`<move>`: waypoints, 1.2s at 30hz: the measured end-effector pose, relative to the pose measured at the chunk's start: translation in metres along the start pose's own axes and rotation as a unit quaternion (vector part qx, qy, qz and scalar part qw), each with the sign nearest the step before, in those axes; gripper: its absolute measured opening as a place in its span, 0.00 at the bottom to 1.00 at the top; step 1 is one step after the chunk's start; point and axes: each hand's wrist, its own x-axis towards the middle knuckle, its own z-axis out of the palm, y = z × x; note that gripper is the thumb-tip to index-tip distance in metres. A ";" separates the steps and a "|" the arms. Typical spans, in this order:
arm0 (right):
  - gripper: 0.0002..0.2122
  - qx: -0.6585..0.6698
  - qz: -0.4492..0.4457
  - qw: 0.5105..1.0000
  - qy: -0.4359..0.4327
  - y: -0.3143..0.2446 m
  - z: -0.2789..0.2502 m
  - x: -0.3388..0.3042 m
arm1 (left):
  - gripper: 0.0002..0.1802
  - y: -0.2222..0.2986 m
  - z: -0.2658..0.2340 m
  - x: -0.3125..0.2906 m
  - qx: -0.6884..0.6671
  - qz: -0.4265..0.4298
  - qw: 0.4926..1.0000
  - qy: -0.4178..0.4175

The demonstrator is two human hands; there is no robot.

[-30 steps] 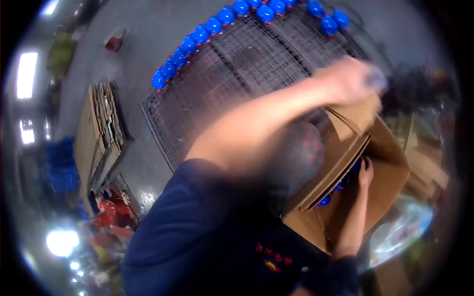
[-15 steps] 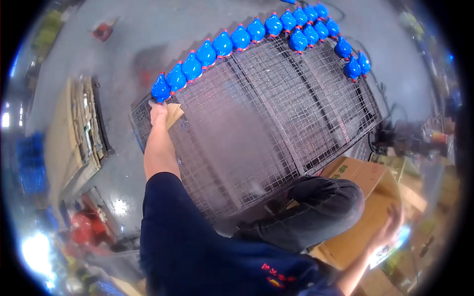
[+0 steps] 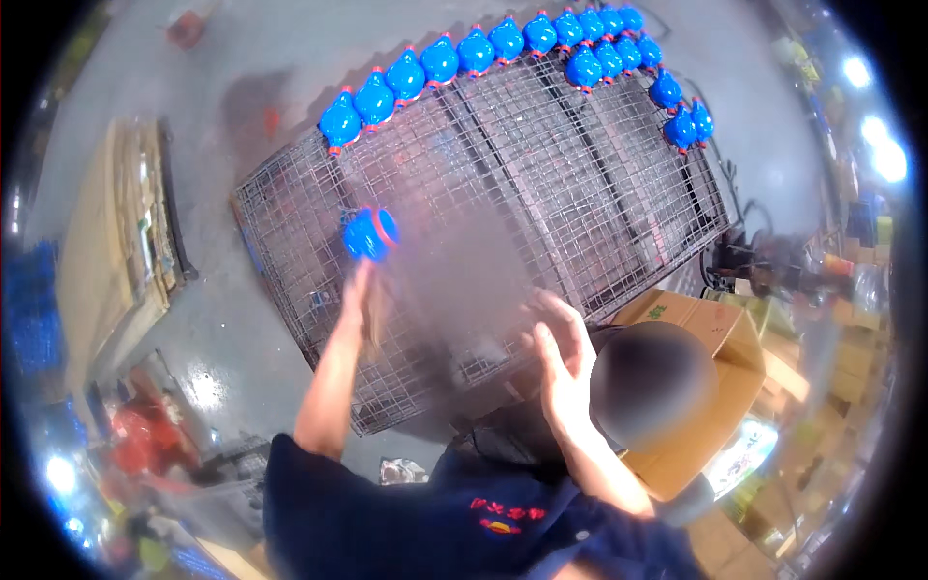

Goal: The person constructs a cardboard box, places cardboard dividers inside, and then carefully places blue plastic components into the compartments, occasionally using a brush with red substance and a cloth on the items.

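Note:
My left hand (image 3: 360, 295), slightly blurred, grips a glossy blue bulb-shaped piece (image 3: 365, 235) with a red ring at one end. The piece is held above the left part of a wire-mesh rack (image 3: 300, 208), its ringed end facing right. Something tan, smeared by motion, shows against my left palm. My right hand (image 3: 565, 362) is over the rack's near edge, fingers apart and holding nothing. More blue bulb-shaped pieces with red ends, such as the leftmost one (image 3: 340, 123), line the rack's far edge. Several others, including one blue piece (image 3: 681, 130), sit toward its far right.
An opened cardboard box (image 3: 691, 449) stands at the near right, beside my knee. Flattened cardboard (image 3: 106, 261) is stacked on the left, above a red object (image 3: 145, 435) on the floor. Further boxes (image 3: 860, 367) crowd the right side.
My left hand has taken the leftmost blue piece off the row and brought it nearer to me. From beside the cardboard box, my right hand has moved left over the rack.

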 end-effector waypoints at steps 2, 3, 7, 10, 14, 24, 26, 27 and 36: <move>0.20 0.130 0.114 0.985 0.020 0.019 -0.004 0.007 | 0.28 -0.019 0.025 -0.076 -0.100 -0.051 0.990 -0.089; 0.23 0.167 0.163 0.972 0.029 0.029 -0.008 0.010 | 0.27 -0.004 0.051 -0.106 -0.123 -0.081 0.979 -0.142; 0.32 0.371 0.325 0.870 0.005 0.004 -0.024 0.024 | 0.23 0.032 0.084 -0.110 0.039 -0.153 0.970 -0.186; 0.28 0.575 0.232 0.782 -0.061 0.011 -0.026 0.029 | 0.26 0.103 0.017 0.056 0.198 0.016 0.975 -0.095; 0.35 0.691 0.190 0.665 -0.210 0.016 -0.032 0.030 | 0.32 0.136 -0.045 0.232 0.360 0.140 0.892 0.233; 0.46 0.603 0.169 0.748 -0.219 0.020 -0.043 0.021 | 0.45 0.046 -0.085 0.284 0.519 0.174 0.796 0.260; 0.46 0.611 0.170 0.739 -0.227 0.014 -0.039 0.018 | 0.40 -0.002 -0.079 0.219 0.499 0.211 0.804 0.243; 0.47 0.616 0.174 0.730 -0.237 0.011 -0.034 0.016 | 0.38 -0.023 -0.087 0.181 0.448 0.221 0.849 0.175; 0.49 0.570 0.054 0.773 -0.272 -0.014 -0.064 -0.015 | 0.29 -0.170 -0.024 -0.096 0.488 0.116 0.865 -0.010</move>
